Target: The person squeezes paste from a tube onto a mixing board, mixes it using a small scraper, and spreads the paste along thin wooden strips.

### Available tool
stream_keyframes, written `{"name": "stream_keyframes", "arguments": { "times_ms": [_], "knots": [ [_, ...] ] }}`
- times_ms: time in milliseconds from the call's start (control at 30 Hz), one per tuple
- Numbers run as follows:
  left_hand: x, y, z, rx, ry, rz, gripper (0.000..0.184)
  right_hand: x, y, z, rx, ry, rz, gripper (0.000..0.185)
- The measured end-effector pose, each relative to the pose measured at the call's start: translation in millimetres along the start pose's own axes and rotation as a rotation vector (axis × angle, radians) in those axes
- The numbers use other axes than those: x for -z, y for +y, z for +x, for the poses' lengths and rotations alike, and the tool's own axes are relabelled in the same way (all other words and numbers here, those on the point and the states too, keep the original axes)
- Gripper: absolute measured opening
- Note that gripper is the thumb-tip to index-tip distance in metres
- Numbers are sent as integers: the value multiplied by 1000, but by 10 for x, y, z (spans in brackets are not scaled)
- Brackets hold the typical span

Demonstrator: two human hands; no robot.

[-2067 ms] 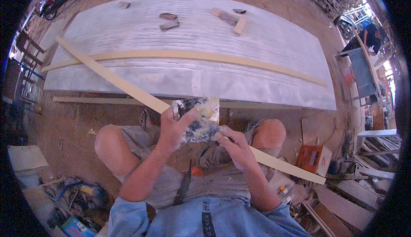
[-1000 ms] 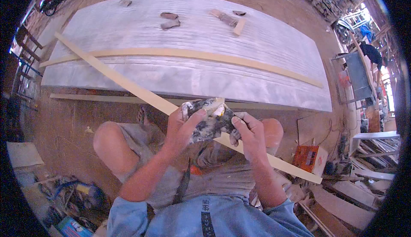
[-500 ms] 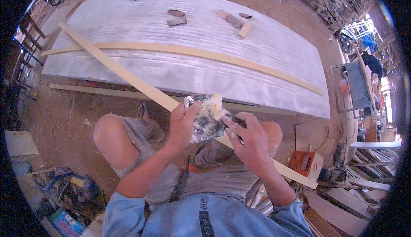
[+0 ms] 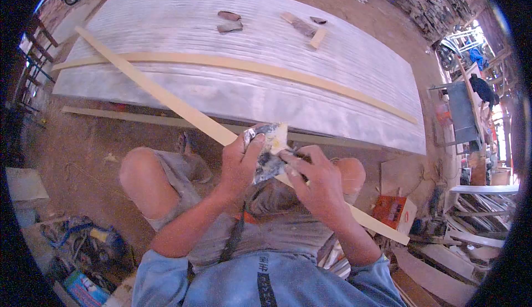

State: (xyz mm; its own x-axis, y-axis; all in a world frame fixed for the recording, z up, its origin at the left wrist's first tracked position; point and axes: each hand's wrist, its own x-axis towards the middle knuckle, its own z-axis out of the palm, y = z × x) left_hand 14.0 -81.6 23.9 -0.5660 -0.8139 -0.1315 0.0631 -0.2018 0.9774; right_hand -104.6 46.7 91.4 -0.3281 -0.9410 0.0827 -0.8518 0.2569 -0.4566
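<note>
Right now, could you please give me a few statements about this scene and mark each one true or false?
1. The left hand holds a smeared sheet. True.
2. The right hand lies flat on the white panel. False: it is up at the smeared sheet.
3. One long pale strip on the white panel is crossed by a diagonal strip. True.
4. The orange box sits on the white panel. False: it is on the ground, beyond the right knee.
5. The person's shirt is blue. True.
</note>
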Motion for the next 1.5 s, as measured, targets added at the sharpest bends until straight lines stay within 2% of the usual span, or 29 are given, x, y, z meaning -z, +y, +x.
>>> {"name": "stream_keyframes", "arguments": {
  "times_ms": [133,200,233,267,300,367,433,567,633,667,700,733,767,800,833,867,900,933,967,1033,1167,1233,1300,1367,1433,1500],
  "knots": [
    [24,-52,-29,-46,6,53,29,-42,-64,-39,-69,61,-16,32],
    [16,-82,24,-43,33,60,28,60,-37,-56,-47,-61,70,33],
    [43,-48,36,6,23,-82,27,79,15,-56,-39,-59,74,33],
    [76,-10,44,57,14,-225,27,117,85,-64,42,36,45,36],
    [113,22,61,58,19,-227,27,152,140,-84,120,128,12,39],
    [156,51,133,298,-75,-521,24,132,225,-23,132,125,12,45],
    [136,94,117,322,-102,-564,23,11,349,28,178,130,254,48],
    [122,38,69,331,-123,-703,24,-184,551,49,175,146,304,44],
    [121,143,13,288,-82,-707,23,-159,632,52,169,180,-7,42],
    [124,197,1,248,-52,-709,23,-135,610,28,164,188,-9,42],
    [139,226,15,245,-64,-707,23,-86,558,7,1,190,20,42],
    [157,232,25,164,-79,-587,23,-30,517,18,-152,182,48,42],
    [163,220,-17,96,-84,-469,23,38,470,12,-150,166,44,42],
    [166,172,-45,108,-76,-476,23,112,405,5,-66,199,-12,41],
    [167,105,-9,82,-88,-298,23,185,341,35,19,245,-67,39],
    [164,72,19,53,-105,-118,24,261,206,83,14,248,-69,39],
    [151,76,39,51,-125,-112,24,325,34,138,57,159,-150,38],
    [133,71,23,-28,-127,54,25,361,-41,179,109,59,-227,37],
    [136,65,13,-107,-123,219,25,350,-28,206,107,60,-227,37],
    [169,32,6,-107,-126,210,26,288,23,238,92,22,-373,35],
    [216,109,-23,-98,-99,83,29,291,247,206,-21,-3,-311,33],
    [203,87,11,-82,-57,47,29,298,182,124,-166,58,42,31],
    [180,99,44,-75,-28,16,29,251,100,120,-127,65,54,31],
    [160,150,7,-131,-51,179,29,166,73,110,-96,81,73,30],
    [114,96,5,-184,-58,237,30,41,150,202,63,126,-34,30],
    [104,11,4,-239,-47,292,30,-24,127,196,13,67,-39,31]
  ]
}}
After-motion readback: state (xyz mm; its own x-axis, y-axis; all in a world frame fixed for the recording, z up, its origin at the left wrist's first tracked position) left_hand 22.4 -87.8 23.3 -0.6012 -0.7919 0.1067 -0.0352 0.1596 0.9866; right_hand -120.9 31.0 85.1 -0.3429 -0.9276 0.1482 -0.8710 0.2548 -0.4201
